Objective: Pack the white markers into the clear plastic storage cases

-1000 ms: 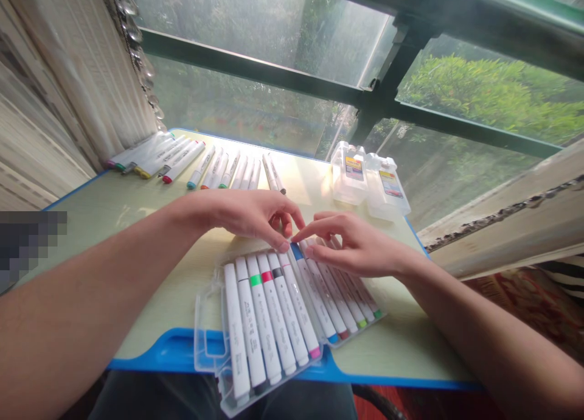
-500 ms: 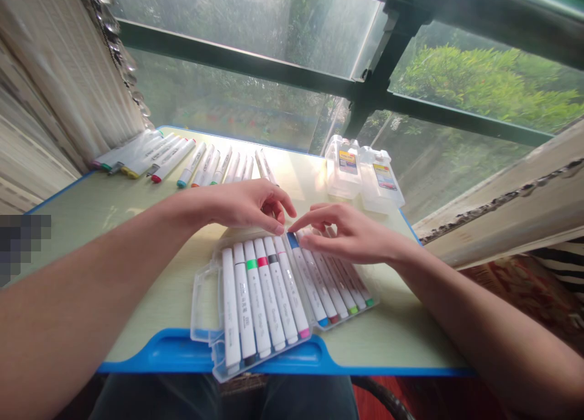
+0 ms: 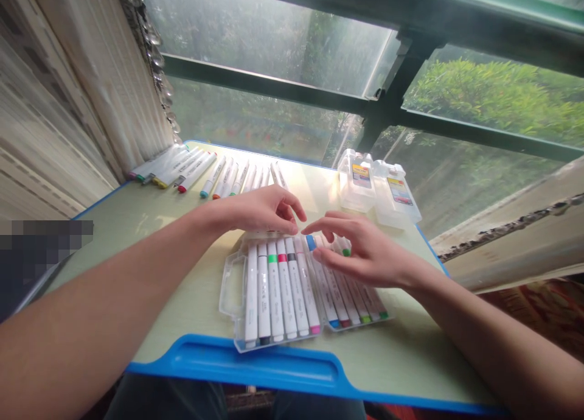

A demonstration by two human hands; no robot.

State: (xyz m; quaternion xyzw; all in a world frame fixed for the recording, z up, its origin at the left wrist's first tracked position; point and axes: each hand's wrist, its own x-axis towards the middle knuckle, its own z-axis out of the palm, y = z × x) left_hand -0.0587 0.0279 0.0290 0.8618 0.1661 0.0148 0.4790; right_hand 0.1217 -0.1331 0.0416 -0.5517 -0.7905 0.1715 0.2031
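Observation:
A clear plastic marker case (image 3: 233, 286) lies unfolded on the table, its two halves holding white markers (image 3: 287, 298) with coloured bands and ends. Over the case's far edge is my left hand (image 3: 269, 210), fingers loosely bent, thumb tip by the middle fold and index finger apart from it. My right hand (image 3: 356, 246) hovers above the right half, thumb and index finger spread, near a blue-capped marker (image 3: 311, 243). I see nothing held in either hand. The right hand covers the upper parts of several markers.
Loose markers (image 3: 196, 171) lie in a row along the far left of the table (image 3: 182, 304). Two clear plastic cases (image 3: 358, 189) with labels stand at the far right. A blue tray ledge (image 3: 255, 362) edges the front; a window and curtains border the table.
The marker case has shifted away from the front edge and no longer overlaps the blue ledge as much. My right thumb and index finger have spread wider. The view has tilted.

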